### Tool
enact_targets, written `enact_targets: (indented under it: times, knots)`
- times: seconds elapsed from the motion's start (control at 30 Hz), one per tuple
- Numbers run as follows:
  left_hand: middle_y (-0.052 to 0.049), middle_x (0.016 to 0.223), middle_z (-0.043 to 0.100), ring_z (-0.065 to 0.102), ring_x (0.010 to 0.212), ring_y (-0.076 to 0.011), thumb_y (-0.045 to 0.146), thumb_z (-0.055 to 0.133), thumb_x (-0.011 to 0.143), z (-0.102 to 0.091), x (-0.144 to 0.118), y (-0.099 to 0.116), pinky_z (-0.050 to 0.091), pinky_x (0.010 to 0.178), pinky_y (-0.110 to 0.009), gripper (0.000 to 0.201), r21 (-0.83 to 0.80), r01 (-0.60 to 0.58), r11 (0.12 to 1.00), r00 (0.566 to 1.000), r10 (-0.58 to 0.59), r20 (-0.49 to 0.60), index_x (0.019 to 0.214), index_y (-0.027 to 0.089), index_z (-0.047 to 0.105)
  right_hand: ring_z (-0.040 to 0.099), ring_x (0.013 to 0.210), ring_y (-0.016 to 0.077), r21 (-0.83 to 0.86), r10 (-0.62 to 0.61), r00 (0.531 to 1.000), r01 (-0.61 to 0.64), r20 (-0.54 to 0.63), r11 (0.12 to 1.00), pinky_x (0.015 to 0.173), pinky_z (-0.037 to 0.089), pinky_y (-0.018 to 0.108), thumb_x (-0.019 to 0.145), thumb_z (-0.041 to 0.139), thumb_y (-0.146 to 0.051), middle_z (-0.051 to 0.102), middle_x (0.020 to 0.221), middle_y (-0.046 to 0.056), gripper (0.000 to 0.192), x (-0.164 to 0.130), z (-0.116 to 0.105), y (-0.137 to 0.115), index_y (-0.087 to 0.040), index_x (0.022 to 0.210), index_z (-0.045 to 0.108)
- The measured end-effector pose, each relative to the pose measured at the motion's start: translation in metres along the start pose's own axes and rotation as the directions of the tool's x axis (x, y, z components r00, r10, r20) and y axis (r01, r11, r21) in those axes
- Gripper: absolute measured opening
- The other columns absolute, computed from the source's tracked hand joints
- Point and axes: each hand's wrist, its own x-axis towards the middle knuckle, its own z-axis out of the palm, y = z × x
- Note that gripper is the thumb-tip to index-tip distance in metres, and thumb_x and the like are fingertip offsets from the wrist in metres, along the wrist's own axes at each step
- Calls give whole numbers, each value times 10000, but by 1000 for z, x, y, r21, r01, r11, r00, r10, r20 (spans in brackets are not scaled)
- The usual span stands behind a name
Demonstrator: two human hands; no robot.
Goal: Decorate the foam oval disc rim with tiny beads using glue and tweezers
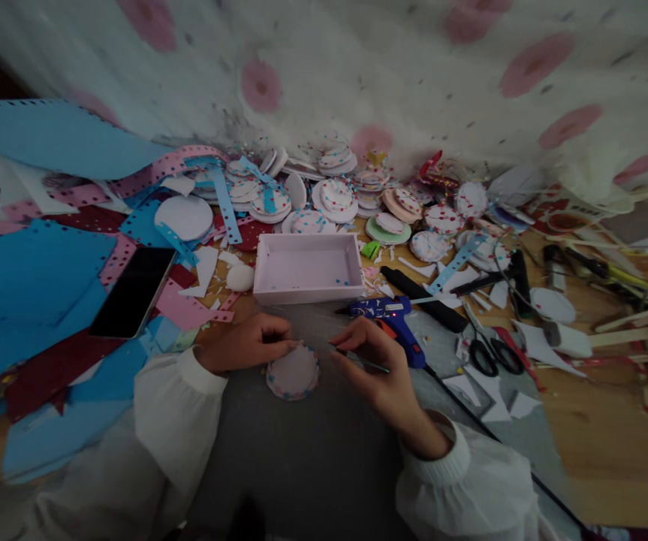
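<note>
head: disc (293,373) touched; glue-gun label (394,306) illegible

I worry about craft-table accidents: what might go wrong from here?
The blue glue gun shows a red light near the right hand; if hot, its nozzle might burn it. Its cord passes close to the right sleeve, so arm movement might drag the gun. The thin rod in the right hand might slip and mark the round disc at the left hand.
</note>
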Motion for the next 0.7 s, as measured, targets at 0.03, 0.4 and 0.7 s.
enact_targets:
  times: [0.03,0.4,0.7]
  knots:
    - [48,564,383,364,521,-70,349,467,868,0,0,0,270,479,-185,340,4,3,1000,1000,-3,-1,595,153,421,577,699,140,1,3,1000,-3,0,1000,585,460,251,779,666,-195,598,767,16,132,0,0,0,-203,712,552]
    - [56,557,302,348,515,-77,411,457,880,1,0,1,256,485,-206,399,19,22,1000,1000,-21,-11,578,168,361,573,699,139,-4,14,1000,-14,2,1000,577,439,254,778,664,-191,596,769,17,137,0,0,-1,-204,712,544]
    - [58,555,281,339,512,-76,406,475,870,1,0,3,246,480,-201,402,10,42,999,999,-42,-14,572,168,349,578,691,140,10,16,1000,-16,-18,1000,577,452,254,765,669,-191,606,757,15,139,0,0,-2,-207,703,546]
